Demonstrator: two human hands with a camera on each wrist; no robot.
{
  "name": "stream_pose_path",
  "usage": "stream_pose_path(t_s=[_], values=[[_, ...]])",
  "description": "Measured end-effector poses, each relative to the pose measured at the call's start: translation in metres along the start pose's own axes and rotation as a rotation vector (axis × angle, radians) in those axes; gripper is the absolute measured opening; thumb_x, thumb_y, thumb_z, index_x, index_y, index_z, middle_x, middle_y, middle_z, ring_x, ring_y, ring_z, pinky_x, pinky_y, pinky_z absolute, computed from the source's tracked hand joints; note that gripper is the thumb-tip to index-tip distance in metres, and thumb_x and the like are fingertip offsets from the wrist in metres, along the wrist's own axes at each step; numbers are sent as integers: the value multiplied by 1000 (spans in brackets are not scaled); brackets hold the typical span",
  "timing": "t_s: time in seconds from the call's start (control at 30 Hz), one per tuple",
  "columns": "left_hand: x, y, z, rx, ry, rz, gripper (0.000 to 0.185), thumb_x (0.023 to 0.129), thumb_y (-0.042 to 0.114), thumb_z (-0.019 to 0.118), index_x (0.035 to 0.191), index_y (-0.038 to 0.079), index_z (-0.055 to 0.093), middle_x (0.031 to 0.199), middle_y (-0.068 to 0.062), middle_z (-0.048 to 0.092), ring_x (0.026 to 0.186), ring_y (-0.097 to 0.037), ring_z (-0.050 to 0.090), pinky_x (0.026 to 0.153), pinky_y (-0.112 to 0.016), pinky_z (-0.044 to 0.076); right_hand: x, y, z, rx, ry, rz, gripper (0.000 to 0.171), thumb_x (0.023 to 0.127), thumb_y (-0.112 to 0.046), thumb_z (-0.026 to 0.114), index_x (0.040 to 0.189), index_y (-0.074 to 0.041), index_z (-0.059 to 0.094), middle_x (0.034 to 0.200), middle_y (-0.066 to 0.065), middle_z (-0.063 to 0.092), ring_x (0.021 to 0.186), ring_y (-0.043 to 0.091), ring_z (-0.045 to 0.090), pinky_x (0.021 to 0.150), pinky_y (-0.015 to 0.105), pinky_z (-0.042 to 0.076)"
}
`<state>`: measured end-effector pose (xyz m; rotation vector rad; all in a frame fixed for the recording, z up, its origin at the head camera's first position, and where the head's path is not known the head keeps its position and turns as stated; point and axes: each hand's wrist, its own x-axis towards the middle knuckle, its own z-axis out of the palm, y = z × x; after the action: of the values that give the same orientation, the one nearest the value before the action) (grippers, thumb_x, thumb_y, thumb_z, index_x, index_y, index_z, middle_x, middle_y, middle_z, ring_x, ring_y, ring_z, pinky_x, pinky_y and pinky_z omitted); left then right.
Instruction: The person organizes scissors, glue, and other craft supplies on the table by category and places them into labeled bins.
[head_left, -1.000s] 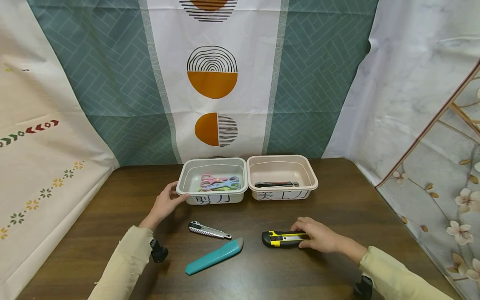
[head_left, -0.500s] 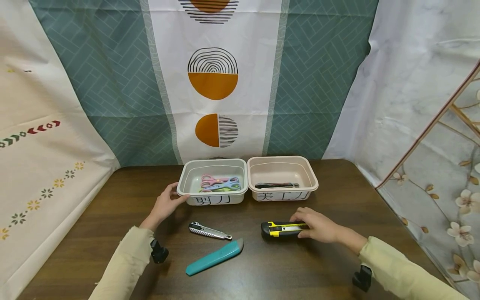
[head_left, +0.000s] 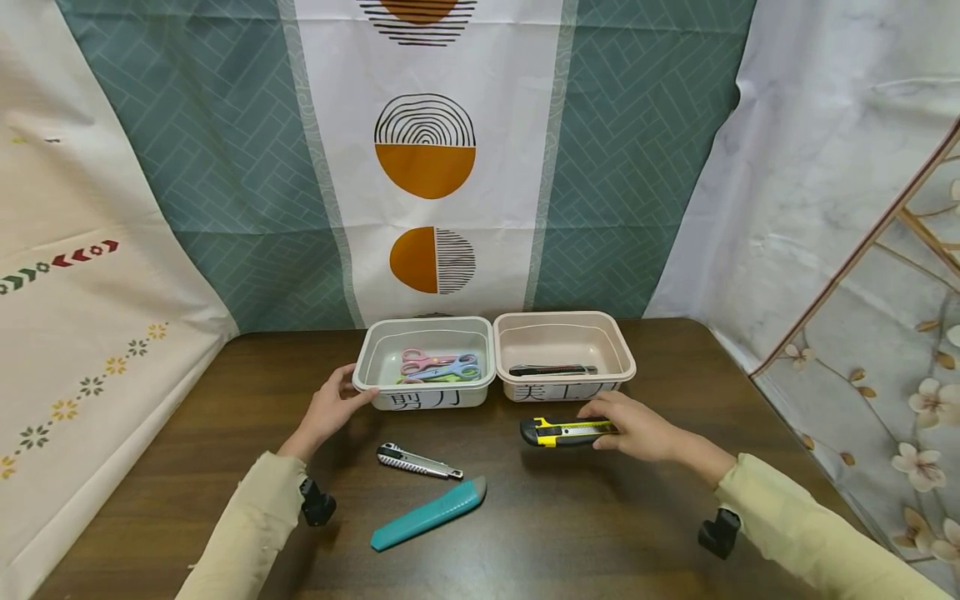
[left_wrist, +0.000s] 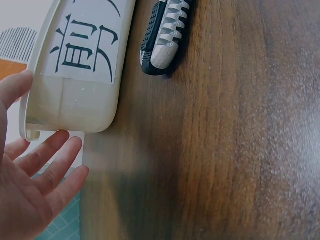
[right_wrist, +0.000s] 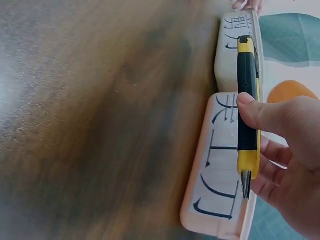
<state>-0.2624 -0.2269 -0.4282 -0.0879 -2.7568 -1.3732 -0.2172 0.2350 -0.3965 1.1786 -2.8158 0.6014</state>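
My right hand (head_left: 633, 427) grips a black and yellow utility knife (head_left: 564, 432) by its right end and holds it above the table, just in front of the pink bin (head_left: 622, 350). In the right wrist view the knife (right_wrist: 247, 110) lies between thumb and fingers beside that bin's label (right_wrist: 217, 165). My left hand (head_left: 330, 406) rests open against the left corner of the pale green bin (head_left: 365, 360), which holds coloured scissors (head_left: 437, 365). The left wrist view shows those straight fingers (left_wrist: 47, 167) at the bin's wall (left_wrist: 80, 80).
A black utility knife (head_left: 552, 369) lies inside the pink bin. A silver and black utility knife (head_left: 417, 461) and a teal one (head_left: 428, 513) lie on the brown table (head_left: 187, 467) between my arms. Patterned cloth hangs behind and at both sides.
My right hand has lifted the black and yellow knife off the table and carried it away from me, towards the pink bin. The left hand has stayed put.
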Motion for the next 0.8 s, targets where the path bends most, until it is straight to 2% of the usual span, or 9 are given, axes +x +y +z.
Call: stream_pose_path(t_s=[0.2,0.6,0.8], values=[[-1,0,-1,9,-1,2,73,84,38,63,136,0,30,119,-25,50,110,-36,48,84,-47,40,7,0,-5,-18,12,-11,36,72,-10,75,105,-6,62,97,-1,55,88,12,46,77,33,39],[-1,1,-1,5,3,-3,72,84,37,63,136,0,30,119,-25,51,110,-37,49,84,-46,41,21,4,-9,21,35,-46,34,72,-11,75,104,-7,63,99,0,59,90,15,50,78,34,39],[-1,1,-1,9,6,0,71,84,37,63,136,0,30,118,-25,52,109,-35,50,83,-45,41,27,5,-15,38,48,-34,34,71,-11,76,102,-7,64,97,-2,59,86,13,49,76,30,39]])
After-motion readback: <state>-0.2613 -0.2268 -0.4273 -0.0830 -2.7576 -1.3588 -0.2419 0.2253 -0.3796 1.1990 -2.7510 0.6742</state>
